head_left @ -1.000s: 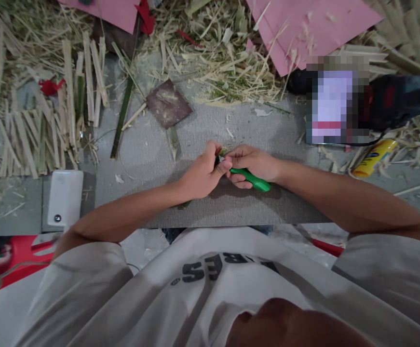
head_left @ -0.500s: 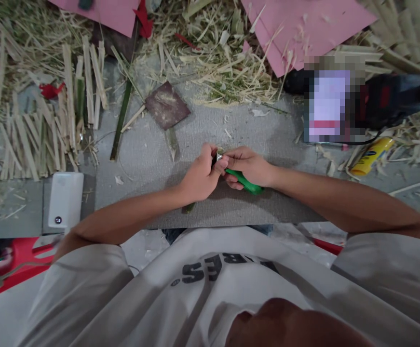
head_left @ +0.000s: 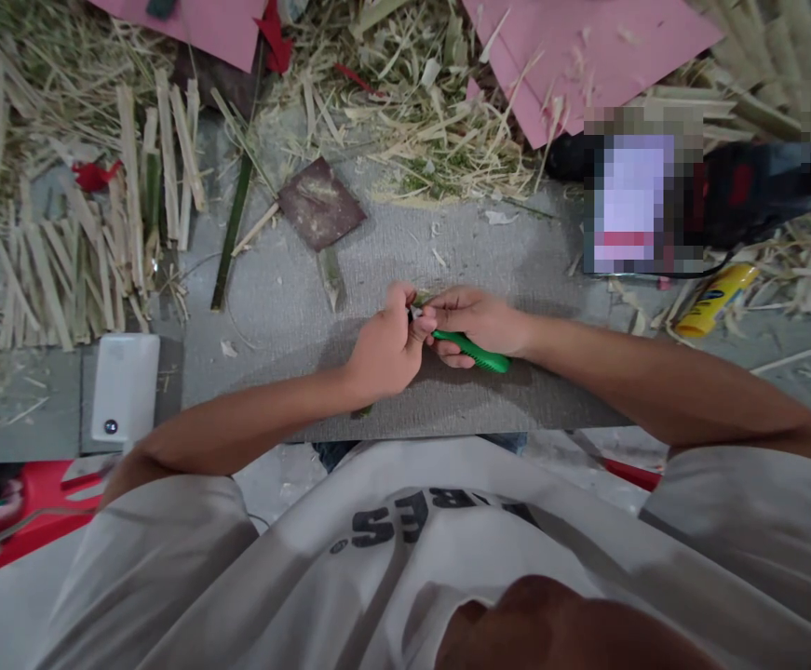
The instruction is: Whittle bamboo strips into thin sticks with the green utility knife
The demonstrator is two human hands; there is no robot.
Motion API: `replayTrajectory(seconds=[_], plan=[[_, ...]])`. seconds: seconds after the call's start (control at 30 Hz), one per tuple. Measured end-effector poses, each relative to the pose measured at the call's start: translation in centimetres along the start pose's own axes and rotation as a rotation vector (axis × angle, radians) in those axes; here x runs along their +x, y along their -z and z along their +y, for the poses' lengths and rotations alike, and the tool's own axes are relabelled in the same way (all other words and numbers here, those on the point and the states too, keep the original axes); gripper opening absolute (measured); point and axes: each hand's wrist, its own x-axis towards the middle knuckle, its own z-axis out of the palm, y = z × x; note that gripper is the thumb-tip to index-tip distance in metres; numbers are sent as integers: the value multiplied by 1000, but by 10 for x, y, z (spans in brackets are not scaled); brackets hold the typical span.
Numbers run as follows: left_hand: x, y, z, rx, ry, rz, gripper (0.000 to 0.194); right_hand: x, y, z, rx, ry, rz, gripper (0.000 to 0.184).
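Note:
Close together over the near edge of the table (head_left: 272, 326), my two hands meet. My left hand (head_left: 385, 349) is closed around a thin green bamboo strip (head_left: 364, 410), whose lower end pokes out below the wrist. My right hand (head_left: 485, 321) grips a knife with a green handle (head_left: 479, 354). Its short metal blade lies at the left thumb against the strip, and the fingers cover most of the contact. Beyond the left hand lie a pointed bamboo piece (head_left: 331, 279) and a brown square sheet (head_left: 322, 203).
A pile of cut bamboo sticks (head_left: 48, 270) and a white power bank (head_left: 126, 386) are at left. Shavings (head_left: 439, 149) and pink paper (head_left: 601, 56) cover the back. A yellow tube (head_left: 717, 301), a pixelated screen (head_left: 632, 200) and a dark power tool (head_left: 744, 191) lie at right.
The blade has tilted slightly at the left thumb, and its bright face shows less. Both hands keep almost the same place and grip.

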Motion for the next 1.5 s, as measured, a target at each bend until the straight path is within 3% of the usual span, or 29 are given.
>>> replayTrajectory(seconds=[0.1, 0.23, 0.43, 0.57, 0.8, 1.5], plan=[[3, -2, -3, -42, 5, 23, 38, 0, -9, 5, -65, 97, 105, 58], [8, -2, -7, -168, -39, 85, 45, 0, -14, 14, -122, 214, 211, 63], [11, 5, -14, -514, -19, -128, 36, -4, -5, 13, -139, 205, 85, 60], [13, 8, -17, -522, -38, -163, 43, -8, 3, 3, -9, 77, -77, 50], [16, 8, -10, -510, -67, -185, 56, -6, 16, -4, 63, -39, -187, 36], [16, 3, -8, -505, -82, -153, 64, -2, 15, -3, 51, -15, -205, 41]])
